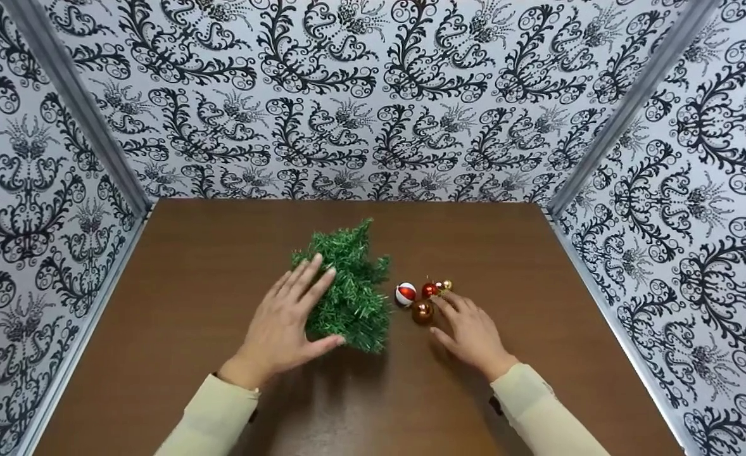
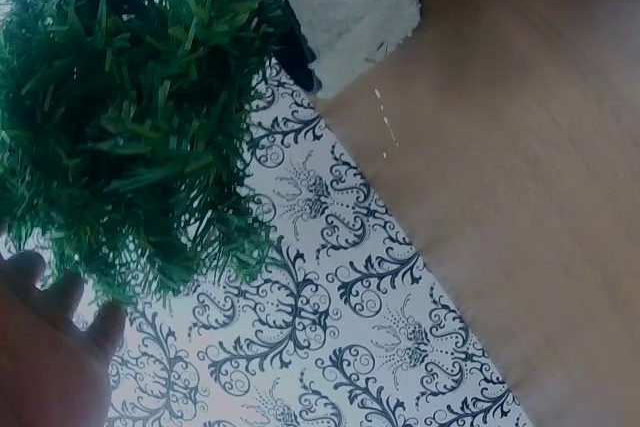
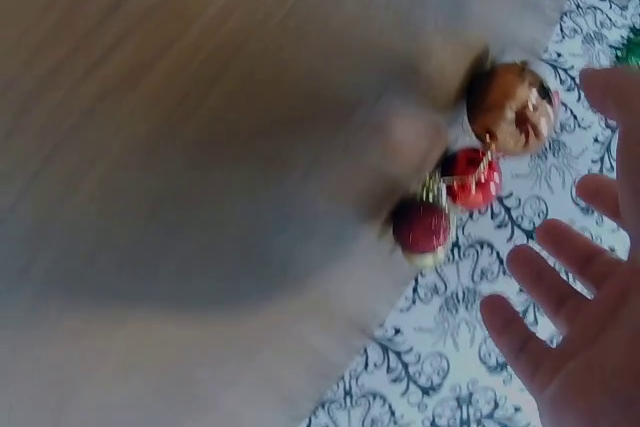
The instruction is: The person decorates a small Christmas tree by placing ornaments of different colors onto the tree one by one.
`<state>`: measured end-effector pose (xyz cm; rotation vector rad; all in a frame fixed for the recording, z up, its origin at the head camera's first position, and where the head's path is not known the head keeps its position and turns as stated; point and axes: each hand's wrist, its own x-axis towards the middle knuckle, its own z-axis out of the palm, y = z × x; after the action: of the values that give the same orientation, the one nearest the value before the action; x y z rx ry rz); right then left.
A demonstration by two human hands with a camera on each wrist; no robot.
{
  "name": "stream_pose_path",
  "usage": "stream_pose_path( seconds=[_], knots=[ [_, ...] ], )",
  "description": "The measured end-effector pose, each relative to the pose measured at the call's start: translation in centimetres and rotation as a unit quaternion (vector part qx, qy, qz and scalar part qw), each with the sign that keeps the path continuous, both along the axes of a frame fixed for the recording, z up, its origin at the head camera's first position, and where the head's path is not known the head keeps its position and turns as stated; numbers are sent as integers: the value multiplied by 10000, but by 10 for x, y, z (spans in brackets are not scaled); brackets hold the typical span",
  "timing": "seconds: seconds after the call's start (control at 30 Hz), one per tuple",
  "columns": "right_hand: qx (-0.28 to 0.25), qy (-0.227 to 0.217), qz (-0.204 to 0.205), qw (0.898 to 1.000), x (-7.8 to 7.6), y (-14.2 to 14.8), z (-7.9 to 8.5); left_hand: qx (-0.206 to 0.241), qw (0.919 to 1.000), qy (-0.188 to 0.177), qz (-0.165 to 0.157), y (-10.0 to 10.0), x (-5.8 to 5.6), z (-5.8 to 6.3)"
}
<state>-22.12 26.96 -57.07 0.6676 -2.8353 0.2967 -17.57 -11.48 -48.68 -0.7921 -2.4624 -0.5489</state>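
Note:
A small green artificial Christmas tree (image 1: 354, 297) stands near the middle of the table. My left hand (image 1: 284, 323) is at its left side with the fingers spread; whether they touch the branches I cannot tell. To the right of the tree lies a group of baubles: a red-and-white one (image 1: 405, 294), a copper one (image 1: 422, 311), a red one (image 1: 429, 290) and small gold ones (image 1: 446, 285). Just beside them is my right hand (image 1: 468, 329), its fingers extended and slightly bent, and nothing is held. In the right wrist view a gap separates that hand from the copper bauble (image 3: 510, 107).
The brown table (image 1: 221, 253) is bounded at the back and both sides by patterned walls (image 1: 347, 126) with grey corner posts (image 1: 639, 95). A white, rough-textured block (image 2: 350, 17) shows by the tree in the left wrist view.

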Motion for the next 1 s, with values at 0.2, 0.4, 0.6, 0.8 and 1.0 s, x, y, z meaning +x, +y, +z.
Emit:
stream_pose_path(
  seconds=[0.2, 0.4, 0.6, 0.8, 1.0],
  knots=[
    [-13, 134, -61, 9999, -13, -19, -13, 42, 9999, -128, -97, 4, 1, -2],
    [-15, 350, 86, 9994, -22, -28, -22, -5, 9997, -246, -27, 5, 2, -2],
    [-138, 213, 213, 9995, -24, -27, -19, 40, 9999, -123, -69, 4, 0, -4],
    [-304, 83, 236, 9992, -20, -21, -10, 88, 9999, -133, -31, 5, 2, -4],
    [-524, 52, 152, 9985, -11, -17, -2, 47, 9999, -154, 40, 5, 2, -5]
  ],
)
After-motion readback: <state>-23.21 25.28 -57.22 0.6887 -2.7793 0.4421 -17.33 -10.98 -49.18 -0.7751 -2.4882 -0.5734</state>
